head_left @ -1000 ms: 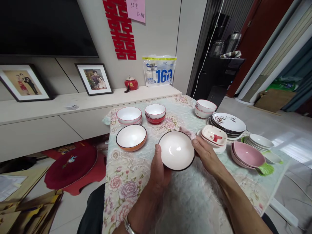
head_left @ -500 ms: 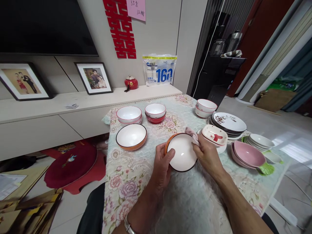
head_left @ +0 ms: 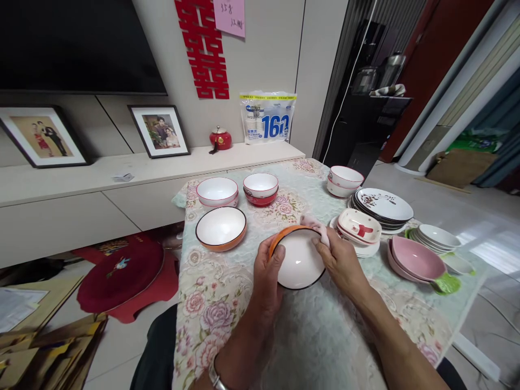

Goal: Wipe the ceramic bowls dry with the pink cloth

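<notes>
An orange bowl [head_left: 299, 262] with a white inside and a dark rim is held tilted over the table in front of me. My left hand [head_left: 268, 271] grips its left side, thumb over the rim and fingers behind. At the right rim my right hand [head_left: 339, 257] is closed on a pale pink cloth [head_left: 314, 223], which lies over the bowl's edge; part of the cloth is hidden by the fingers. A second orange bowl [head_left: 221, 227] stands upright to the left on the tablecloth.
Red-rimmed bowls [head_left: 217, 190] and red bowls [head_left: 260, 189] stand at the back. To the right are stacked white bowls [head_left: 345, 177], plates [head_left: 384, 205], square dishes [head_left: 359, 225], pink bowls [head_left: 416, 260] and small bowls [head_left: 439, 236]. A red stool [head_left: 122, 271] stands left of the table.
The held bowl has tipped, showing more of its orange outer side at the top. My right hand has shifted slightly left along the rim with the cloth.
</notes>
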Demonstrator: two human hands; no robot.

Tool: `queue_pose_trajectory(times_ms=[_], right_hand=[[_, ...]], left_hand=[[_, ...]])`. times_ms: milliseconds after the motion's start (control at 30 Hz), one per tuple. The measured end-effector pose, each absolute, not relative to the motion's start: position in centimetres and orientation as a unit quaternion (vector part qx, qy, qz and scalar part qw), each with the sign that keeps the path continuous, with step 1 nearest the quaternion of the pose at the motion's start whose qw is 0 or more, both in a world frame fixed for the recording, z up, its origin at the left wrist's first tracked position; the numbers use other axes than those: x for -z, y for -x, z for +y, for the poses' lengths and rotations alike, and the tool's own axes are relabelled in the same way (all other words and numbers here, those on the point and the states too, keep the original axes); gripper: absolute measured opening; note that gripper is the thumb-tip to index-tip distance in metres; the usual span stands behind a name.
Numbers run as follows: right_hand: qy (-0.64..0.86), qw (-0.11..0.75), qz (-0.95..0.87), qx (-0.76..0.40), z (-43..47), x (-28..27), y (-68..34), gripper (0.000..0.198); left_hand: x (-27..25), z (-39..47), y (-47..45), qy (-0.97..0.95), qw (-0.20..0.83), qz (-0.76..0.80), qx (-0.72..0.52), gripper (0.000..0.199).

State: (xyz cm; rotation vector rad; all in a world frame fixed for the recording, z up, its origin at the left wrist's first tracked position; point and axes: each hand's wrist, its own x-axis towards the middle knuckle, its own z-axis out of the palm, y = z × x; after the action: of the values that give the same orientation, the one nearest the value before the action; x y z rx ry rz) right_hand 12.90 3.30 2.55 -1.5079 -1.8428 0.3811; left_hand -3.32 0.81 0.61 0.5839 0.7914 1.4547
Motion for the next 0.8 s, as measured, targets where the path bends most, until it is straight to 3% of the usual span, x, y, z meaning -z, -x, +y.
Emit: queue_pose_trajectory(times_ms=[200,267,333,433,567,700,800], right_hand=[[0.540,0.376,-0.627,-0.417,3.4,-1.7,-12.1,0.043],[0.526,0.381,-0.617,-0.444,3.6,-1.4,-12.2,0.045],[0.551,0.380,-0.631,-0.393,3.9,-1.2,-12.8,0.040],[0.579,0.367,-0.695,-0.219,3.9,-1.4,-13.6,0.029],[0.522,0.355,-0.774,-0.037,3.0,-2.5,-13.7,0.042],[0.473,0.350,-0.808,0.012,2.2,-3.3,-13.1,0.050],[0.469,0.372,-0.801,-0.012,2.5,-3.2,-13.0,0.044]], left_hand=[[-1.2,0.9,3.4,-0.202,0.655,0.329,-0.650,0.059],[-1.2,0.9,3.3,-0.201,0.661,0.324,-0.646,0.061],[-1.1,1.0,3.3,-0.213,0.666,0.322,-0.638,0.062],[-0.8,1.0,3.3,-0.249,0.664,0.334,-0.621,0.062],[-0.6,0.9,3.4,-0.323,0.637,0.363,-0.599,0.060],[-0.4,1.0,3.4,-0.397,0.598,0.363,-0.595,0.061],[0.0,1.1,3.3,-0.377,0.577,0.375,-0.619,0.064]])
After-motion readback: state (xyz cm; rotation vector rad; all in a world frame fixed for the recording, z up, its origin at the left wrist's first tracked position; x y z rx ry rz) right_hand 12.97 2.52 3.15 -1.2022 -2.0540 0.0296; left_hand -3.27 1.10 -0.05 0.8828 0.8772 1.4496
